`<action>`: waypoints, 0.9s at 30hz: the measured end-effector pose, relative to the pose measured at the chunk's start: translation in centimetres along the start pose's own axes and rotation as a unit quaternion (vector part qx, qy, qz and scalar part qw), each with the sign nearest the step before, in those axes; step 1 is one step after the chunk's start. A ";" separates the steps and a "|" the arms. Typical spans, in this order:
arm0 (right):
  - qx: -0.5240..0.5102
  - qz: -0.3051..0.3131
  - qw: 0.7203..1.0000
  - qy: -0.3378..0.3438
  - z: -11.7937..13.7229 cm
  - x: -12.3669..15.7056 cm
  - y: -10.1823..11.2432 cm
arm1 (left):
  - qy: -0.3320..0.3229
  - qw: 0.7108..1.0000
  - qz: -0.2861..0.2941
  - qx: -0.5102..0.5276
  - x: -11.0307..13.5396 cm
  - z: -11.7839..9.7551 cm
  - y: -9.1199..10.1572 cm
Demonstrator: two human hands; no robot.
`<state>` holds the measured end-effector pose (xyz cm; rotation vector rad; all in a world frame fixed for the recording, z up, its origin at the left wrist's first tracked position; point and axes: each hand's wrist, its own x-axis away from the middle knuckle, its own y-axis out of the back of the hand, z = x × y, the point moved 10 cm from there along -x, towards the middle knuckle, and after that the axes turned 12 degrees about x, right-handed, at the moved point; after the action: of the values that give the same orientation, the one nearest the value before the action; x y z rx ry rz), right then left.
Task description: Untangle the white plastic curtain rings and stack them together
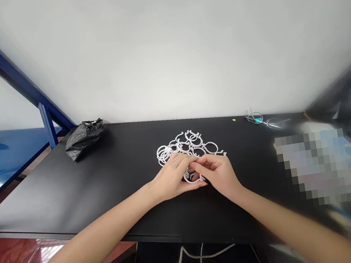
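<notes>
A pile of several white plastic rings lies in the middle of the black table. Just in front of the pile, my left hand and my right hand meet, fingers curled and pinched together on one white ring. The ring shows partly between the two hands, low over the tabletop; the rest of it is hidden by my fingers.
A crumpled black plastic bag lies at the table's far left. Glasses rest at the far right by the white wall. A blurred patch covers things on the right. A blue metal frame stands to the left. Cables hang under the table.
</notes>
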<state>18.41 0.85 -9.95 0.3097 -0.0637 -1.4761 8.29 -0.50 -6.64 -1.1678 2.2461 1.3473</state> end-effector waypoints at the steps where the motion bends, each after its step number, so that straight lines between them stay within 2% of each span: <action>1: 0.011 0.013 1.000 0.021 0.4 0.1 -0.2 | 0.004 1.000 -0.006 -0.007 0.1 0.1 0.1; 5: 0.050 0.094 0.989 0.103 1.5 0.6 -1.4 | 0.010 0.998 -0.042 -0.038 0.1 0.8 1.3; 7: 0.083 0.101 0.982 0.139 1.9 0.8 -1.5 | 0.002 0.998 -0.046 -0.047 -0.1 1.0 1.9; 9: 0.125 0.068 0.975 0.171 2.3 0.9 -1.0 | 0.002 0.997 -0.050 -0.054 -0.2 1.1 2.3; 11: 0.174 0.002 0.962 0.210 3.0 1.1 -0.2 | 0.005 0.996 -0.059 -0.066 -0.2 1.2 2.7; 15: 0.225 -0.099 0.920 0.305 5.1 2.2 0.7 | 0.006 0.992 -0.081 -0.092 -0.1 1.1 2.9; 18: 0.213 -0.121 0.907 0.341 6.0 2.8 0.8 | -0.010 0.991 -0.088 -0.105 -0.1 0.7 3.0; 21: 0.203 -0.125 0.906 0.349 6.3 3.2 0.6 | -0.044 0.984 -0.092 -0.149 -0.1 -0.3 3.0; 25: 0.192 -0.125 0.903 0.364 6.6 3.7 0.2 | -0.109 0.969 -0.066 -0.213 0.0 -1.7 2.3; 27: 0.186 -0.127 0.903 0.365 6.6 3.8 0.1 | -0.119 0.967 -0.058 -0.216 0.1 -1.9 2.1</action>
<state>17.39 -4.03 -4.11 1.2051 0.3132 -1.5124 6.92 -1.64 -4.37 -1.1663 1.7408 1.8754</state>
